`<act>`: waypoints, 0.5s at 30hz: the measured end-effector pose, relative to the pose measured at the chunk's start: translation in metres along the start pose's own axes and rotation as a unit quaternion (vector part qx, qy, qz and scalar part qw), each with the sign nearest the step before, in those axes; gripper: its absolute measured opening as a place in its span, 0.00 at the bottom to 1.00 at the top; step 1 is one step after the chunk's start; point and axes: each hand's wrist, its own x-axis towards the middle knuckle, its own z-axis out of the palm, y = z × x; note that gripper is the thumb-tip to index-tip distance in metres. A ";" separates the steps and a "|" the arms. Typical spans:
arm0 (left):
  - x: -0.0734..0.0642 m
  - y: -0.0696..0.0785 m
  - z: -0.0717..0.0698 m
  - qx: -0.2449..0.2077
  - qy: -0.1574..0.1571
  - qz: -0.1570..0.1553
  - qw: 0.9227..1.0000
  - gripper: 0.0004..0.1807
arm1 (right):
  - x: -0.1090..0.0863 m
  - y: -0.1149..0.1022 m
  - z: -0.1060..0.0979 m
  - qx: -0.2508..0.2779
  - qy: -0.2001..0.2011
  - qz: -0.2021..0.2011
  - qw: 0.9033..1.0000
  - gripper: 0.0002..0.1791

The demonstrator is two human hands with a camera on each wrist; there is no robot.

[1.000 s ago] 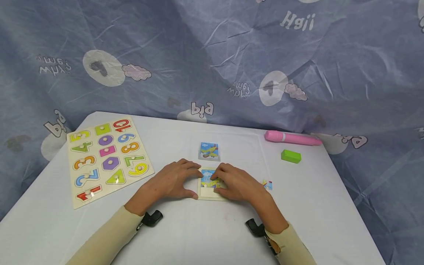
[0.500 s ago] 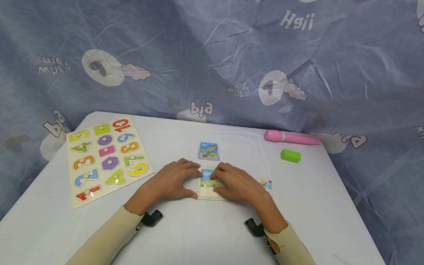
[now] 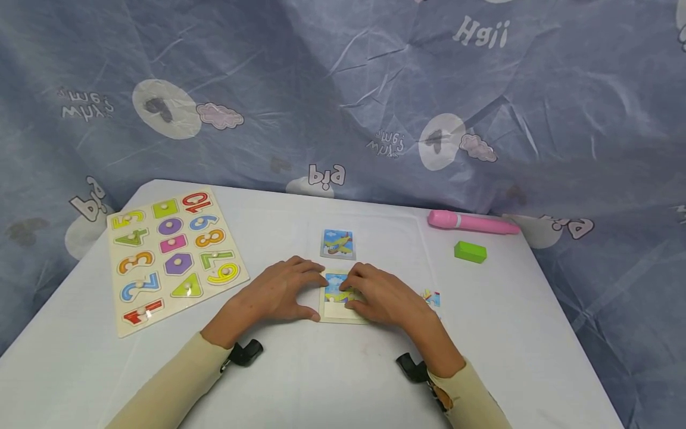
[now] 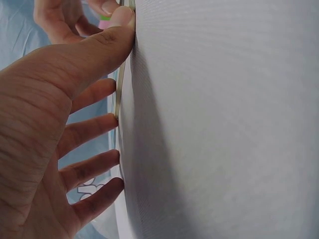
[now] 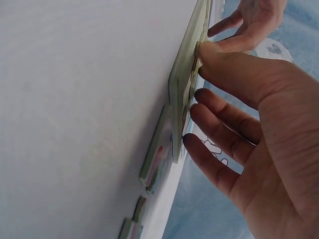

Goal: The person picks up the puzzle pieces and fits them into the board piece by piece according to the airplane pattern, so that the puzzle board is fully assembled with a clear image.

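Observation:
A small wooden puzzle board [image 3: 342, 318] lies on the white table, its upper part filled with blue-and-yellow airplane pieces [image 3: 334, 282] and its lower strip bare. My left hand [image 3: 284, 292] rests at the board's left side, thumb near the lower corner and fingers spread loosely; the left wrist view puts the thumb tip [image 4: 122, 19] on the board's edge. Over the right half, my right hand [image 3: 383, 295] pinches a puzzle piece [image 5: 193, 74] between thumb and bent fingers against the board. The palm hides much of that side. Loose puzzle pieces [image 3: 433, 298] lie right of this hand.
Beyond the board is an airplane picture card [image 3: 338, 245]. A large number-and-shape peg board [image 3: 200, 271] lies at the left. At the back right are a pink marker-like stick [image 3: 474, 223] and a green block [image 3: 470, 252]. A blue-grey curtain [image 3: 343, 107] hangs behind the table.

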 end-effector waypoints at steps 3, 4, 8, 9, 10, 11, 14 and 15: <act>0.001 0.000 -0.001 0.003 -0.001 0.001 1.000 0.38 | 0.000 0.001 0.000 -0.001 0.003 -0.001 1.000 0.18; 0.001 0.000 -0.001 0.003 -0.001 0.001 1.000 0.38 | 0.000 0.001 0.000 -0.001 0.003 -0.002 1.000 0.18; 0.001 0.000 -0.001 0.002 -0.003 -0.002 1.000 0.38 | 0.000 0.001 0.000 0.001 0.002 -0.004 1.000 0.18; 0.001 0.000 -0.001 0.002 -0.002 -0.002 1.000 0.38 | 0.000 0.001 0.000 0.002 0.002 -0.005 1.000 0.18; 0.000 0.000 -0.001 0.002 -0.002 -0.002 1.000 0.38 | 0.000 0.001 0.000 0.003 0.002 -0.005 1.000 0.18; 0.000 0.000 -0.001 0.002 -0.002 -0.001 1.000 0.37 | 0.000 0.001 0.000 0.003 0.003 -0.006 1.000 0.18; 0.000 0.000 0.000 0.004 -0.001 0.001 1.000 0.37 | -0.001 0.000 -0.002 0.005 0.000 -0.002 1.000 0.18; 0.000 0.000 0.000 0.003 -0.001 0.001 1.000 0.37 | -0.002 0.000 -0.003 0.005 -0.002 0.001 1.000 0.18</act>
